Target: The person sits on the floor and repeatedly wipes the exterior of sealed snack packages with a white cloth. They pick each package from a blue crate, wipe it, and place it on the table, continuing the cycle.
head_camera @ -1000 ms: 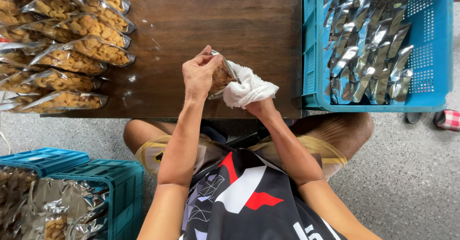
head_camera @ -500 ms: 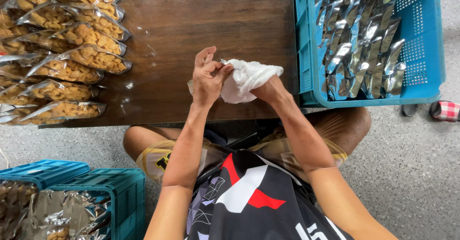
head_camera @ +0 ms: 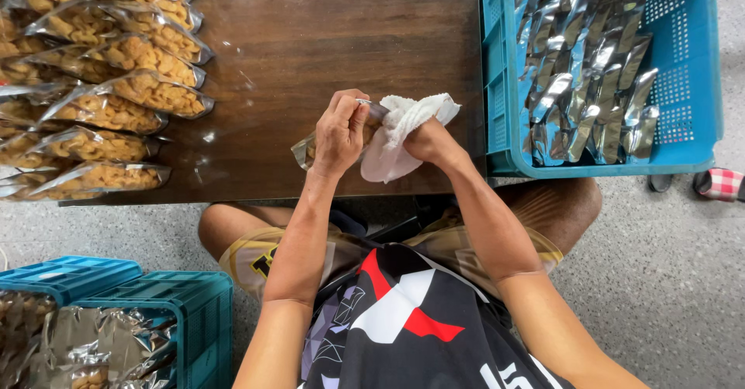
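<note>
My left hand (head_camera: 340,131) grips a clear snack bag (head_camera: 304,150) of brown pieces, held over the near edge of the dark wooden table (head_camera: 326,32). Most of the bag is hidden under the fingers. My right hand (head_camera: 429,142) is closed on a white cloth (head_camera: 403,133) that presses against the bag's right end. Both hands meet near the table's front edge, just left of the blue crate.
Rows of filled clear snack bags (head_camera: 116,86) cover the table's left side. A blue plastic crate (head_camera: 698,86) at the right holds several silver foil bags (head_camera: 590,71). Two more blue crates (head_camera: 155,311) with bags stand on the grey floor at lower left.
The cloth has shifted from wrapping the bag to its right end, and my left hand now covers the bag from above. The view has drifted slightly.
</note>
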